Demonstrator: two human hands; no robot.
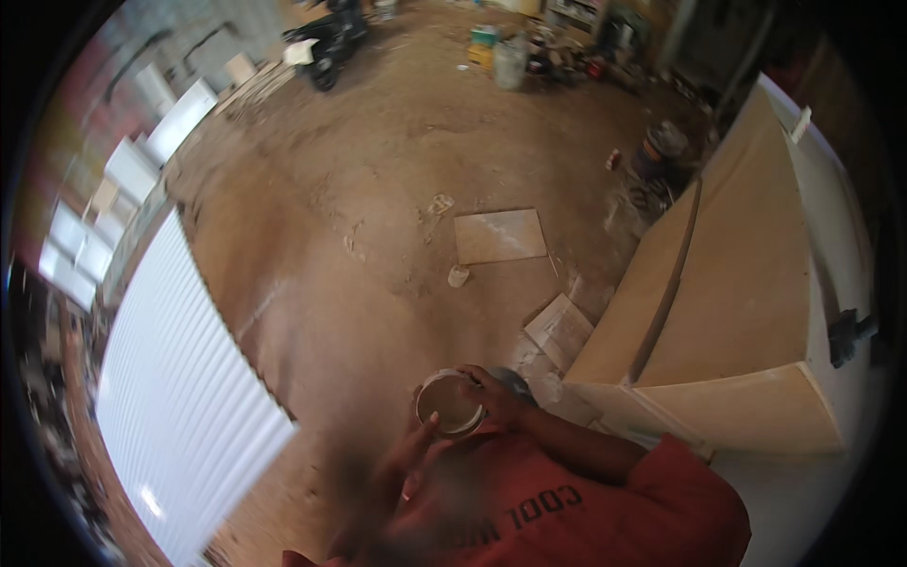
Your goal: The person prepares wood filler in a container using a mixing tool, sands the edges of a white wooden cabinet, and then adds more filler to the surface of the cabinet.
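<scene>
Close in front of my red shirt I hold a round tub (448, 401) with a pale rim and a brownish inside; what it contains, if anything, is too dim to make out. My left hand (422, 436) is closed on its near left side, the thumb over the rim. Wrapped round the far right side is my right hand (493, 395), its fingers at the rim. Beyond the tub, a small pale cup-like piece (458, 276) lies on the dirt floor beside a flat board (501, 236).
To the left stands a white corrugated sheet (179, 387); several white panels (184, 121) lean along the wall. A large wooden cabinet-like box (727, 312) fills the right side, with a smaller board (559, 331) beside it. A motorcycle (326, 47) and a drum (510, 64) stand far back.
</scene>
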